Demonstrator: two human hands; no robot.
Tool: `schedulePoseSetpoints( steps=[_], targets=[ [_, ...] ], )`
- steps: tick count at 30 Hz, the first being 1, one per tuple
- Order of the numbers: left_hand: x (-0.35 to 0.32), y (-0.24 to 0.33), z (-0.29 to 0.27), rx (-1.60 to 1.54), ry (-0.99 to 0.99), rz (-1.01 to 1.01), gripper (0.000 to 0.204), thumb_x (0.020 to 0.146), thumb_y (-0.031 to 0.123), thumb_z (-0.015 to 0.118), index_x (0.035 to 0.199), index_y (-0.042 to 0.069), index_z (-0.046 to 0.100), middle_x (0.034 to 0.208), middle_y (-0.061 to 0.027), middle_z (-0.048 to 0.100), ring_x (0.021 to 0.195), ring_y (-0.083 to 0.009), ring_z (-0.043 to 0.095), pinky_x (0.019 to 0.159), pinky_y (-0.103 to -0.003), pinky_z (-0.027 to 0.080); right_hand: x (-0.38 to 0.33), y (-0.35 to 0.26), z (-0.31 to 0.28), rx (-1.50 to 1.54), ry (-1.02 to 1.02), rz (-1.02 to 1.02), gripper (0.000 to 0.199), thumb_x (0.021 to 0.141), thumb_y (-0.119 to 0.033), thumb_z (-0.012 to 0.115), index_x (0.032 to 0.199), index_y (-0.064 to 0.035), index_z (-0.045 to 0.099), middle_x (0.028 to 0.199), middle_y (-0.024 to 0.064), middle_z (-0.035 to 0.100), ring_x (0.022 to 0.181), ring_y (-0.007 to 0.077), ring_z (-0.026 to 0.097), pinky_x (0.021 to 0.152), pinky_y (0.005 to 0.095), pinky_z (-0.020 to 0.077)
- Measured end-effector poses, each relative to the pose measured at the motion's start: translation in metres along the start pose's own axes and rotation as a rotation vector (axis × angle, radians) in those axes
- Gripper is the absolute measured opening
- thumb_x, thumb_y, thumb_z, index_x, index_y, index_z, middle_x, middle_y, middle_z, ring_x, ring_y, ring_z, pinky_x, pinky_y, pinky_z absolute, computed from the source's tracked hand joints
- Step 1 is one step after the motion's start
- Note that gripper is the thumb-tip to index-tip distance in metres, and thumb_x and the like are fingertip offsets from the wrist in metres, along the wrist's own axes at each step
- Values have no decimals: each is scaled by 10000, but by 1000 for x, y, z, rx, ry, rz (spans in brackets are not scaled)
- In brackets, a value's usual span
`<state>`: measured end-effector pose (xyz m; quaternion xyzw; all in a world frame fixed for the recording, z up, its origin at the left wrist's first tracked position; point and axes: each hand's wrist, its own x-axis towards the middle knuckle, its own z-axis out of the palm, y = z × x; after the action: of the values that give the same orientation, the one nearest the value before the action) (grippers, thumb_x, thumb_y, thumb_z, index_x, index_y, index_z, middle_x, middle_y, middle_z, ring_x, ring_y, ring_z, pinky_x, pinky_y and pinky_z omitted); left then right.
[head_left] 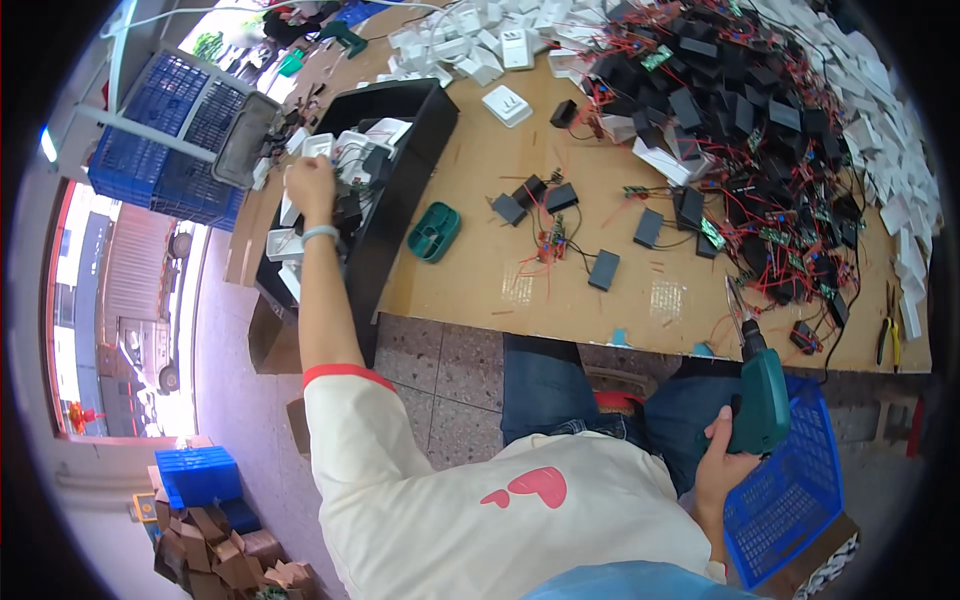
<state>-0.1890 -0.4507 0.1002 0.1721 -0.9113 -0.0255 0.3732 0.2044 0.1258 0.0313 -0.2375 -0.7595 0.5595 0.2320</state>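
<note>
Reaching out to my left, I have my left hand (310, 185) inside the black bin (400, 170) at the bench (560, 300) edge, fingers curled down among the white and grey plastic housings (352, 152) (whether they actually pinch one I cannot tell). My right hand (722, 462) sits low beside my knee, fingers wrapped tight around the green electric screwdriver (760, 395), its bit pointing up toward the bench, above a blue basket (790, 490).

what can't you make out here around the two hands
- Left hand, head view: its own back hides the fingers and what they grip in the black bin.
- Green electric screwdriver in right hand: bit tip too small.
- Tangled black modules: too small to count.
</note>
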Motion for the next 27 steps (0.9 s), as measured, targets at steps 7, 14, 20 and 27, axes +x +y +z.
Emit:
schedulePoseSetpoints(
  steps=[7,14,20,27],
  targets=[
    [3,46,48,293,-53,34,422,966,391,527,1134,32,670,1198,-242,617,1124,-464,556,911,-620,451,-4,3,-4,16,12,6,184,972,-66,656,1110,53,627,704,9,594,594,77,547,549,234,440],
    [11,96,38,240,74,255,350,975,337,566,1138,49,678,1259,-259,582,1198,-482,489,1024,-585,376,-5,-6,-5,36,101,-12,164,987,-73,639,1082,59,622,704,19,578,595,70,524,551,237,420],
    [-47,214,56,-271,-250,822,349,886,50,572,1219,117,653,1350,-163,577,1251,-355,532,1040,-495,420,3,-6,-2,-17,64,-13,177,984,-55,632,1113,65,617,698,17,576,597,68,524,554,234,423],
    [-52,220,120,-247,-570,846,638,702,14,763,1283,181,558,1335,-125,591,1283,-362,533,1054,-462,439,1,-10,7,21,34,-79,221,960,0,637,1169,65,605,696,14,581,589,74,547,554,221,438]
  ],
)
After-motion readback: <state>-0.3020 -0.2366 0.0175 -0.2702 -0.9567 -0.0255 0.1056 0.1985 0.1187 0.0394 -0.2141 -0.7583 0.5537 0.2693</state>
